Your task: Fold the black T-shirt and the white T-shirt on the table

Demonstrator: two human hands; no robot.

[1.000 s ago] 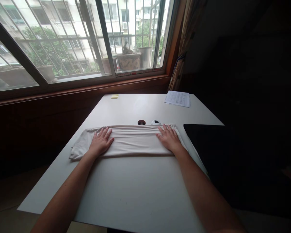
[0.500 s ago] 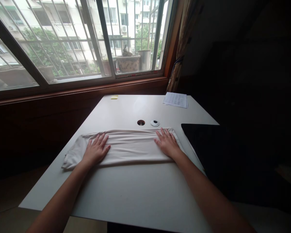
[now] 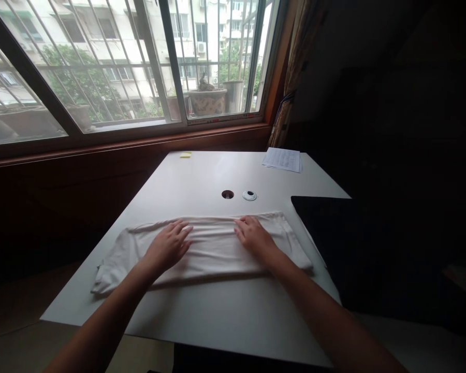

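A folded white garment [image 3: 213, 254] lies as a long, creased strip across the table, its left end looser and wrinkled. My left hand [image 3: 171, 242] is over its left half, fingers spread and slightly bent, near the far edge. Over the right half is my right hand [image 3: 254, 235], fingers apart and lightly curled, with the tips by the far fold. Neither hand grips the fabric; whether the palms press on it I cannot tell.
Beyond the garment, the white table [image 3: 202, 176] has a round hole [image 3: 228, 195] and a round white cover [image 3: 249, 196]. Papers [image 3: 282, 159] and a yellow note [image 3: 185, 155] lie at the far edge. Black cloth or a dark cover [image 3: 322, 223] overlaps the right side. A barred window [image 3: 120, 67] is behind.
The garment has come nearer to me. Both hands have moved inward toward each other, and their fingers are more bent than when they lay flat.
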